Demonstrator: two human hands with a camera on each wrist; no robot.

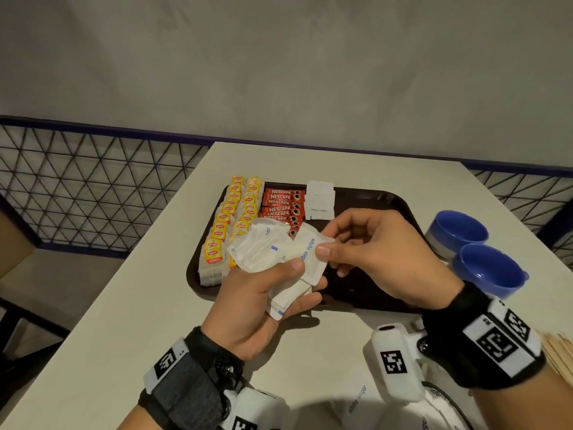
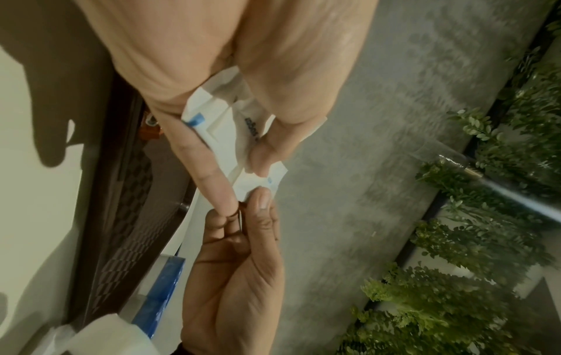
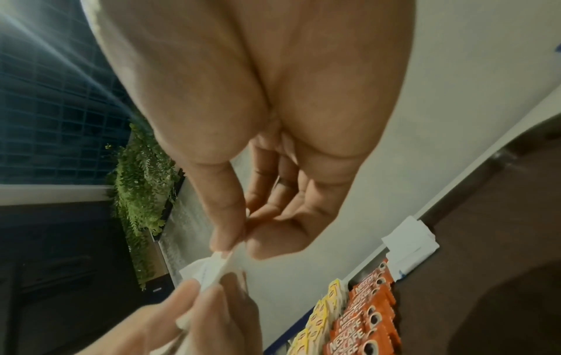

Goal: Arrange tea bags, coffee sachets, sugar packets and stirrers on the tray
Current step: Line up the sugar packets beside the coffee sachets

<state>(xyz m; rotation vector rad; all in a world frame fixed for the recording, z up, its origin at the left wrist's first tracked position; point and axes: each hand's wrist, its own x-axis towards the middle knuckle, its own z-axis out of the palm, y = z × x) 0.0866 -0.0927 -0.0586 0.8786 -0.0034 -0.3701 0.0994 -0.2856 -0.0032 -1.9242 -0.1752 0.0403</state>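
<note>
The dark tray [image 1: 384, 200] already carries tea bags at 9 o'clock and coffee sachets beside them. Above its near edge the left hand [image 1: 257, 308] curls around a loose bundle of sugar packets [image 1: 263, 249], and the right hand [image 1: 381, 256] pinches one packet [image 1: 305, 249] by its edge. I judge the packets light, soft and slippery, so take the flat sealed edge

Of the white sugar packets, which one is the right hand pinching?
The packet reading "white sugar", pinched by the right hand. It sticks out from the bunch of packets gripped in the left hand; other packets lie on the tray.
</note>
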